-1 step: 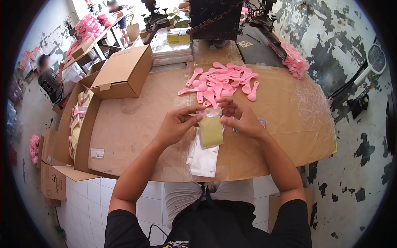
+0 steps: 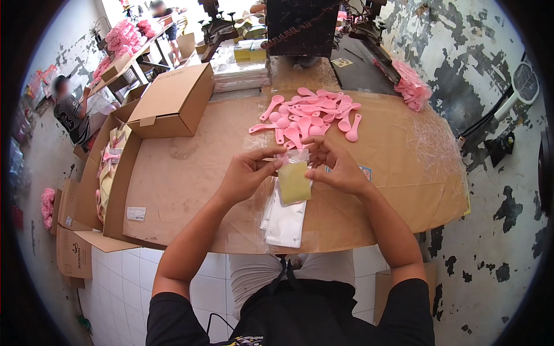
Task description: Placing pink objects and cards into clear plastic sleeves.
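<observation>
Between my two hands is a small see-through plastic bag (image 2: pixel 298 155) with a yellow-green card (image 2: pixel 295 183) inside. My left hand (image 2: pixel 247 173) pinches its upper left edge, a bit of pink showing by the fingertips. At the upper right edge, the thumb and fingers of my right hand (image 2: pixel 336 168) close on the plastic. Below lies a stack of flat plastic bags (image 2: pixel 284 224) with whitish fronts, partly covered by the held bag. Just beyond my fingers is a heap of pink measuring spoons (image 2: pixel 314 112). A small blue printed card (image 2: pixel 366 172) lies partly hidden behind my right hand.
Cardboard (image 2: pixel 190 179) covers the table. At the left stand a closed carton (image 2: pixel 173 98) and an open box (image 2: pixel 124 190) of packed pieces. A black panel (image 2: pixel 301 29) rises at the back, with stacked plastic packs (image 2: pixel 239 72) beside it. Another person (image 2: pixel 72 112) sits far left.
My right thumb has shifted slightly left and down over the edge of the bag. The bag and my left hand stay nearly in place.
</observation>
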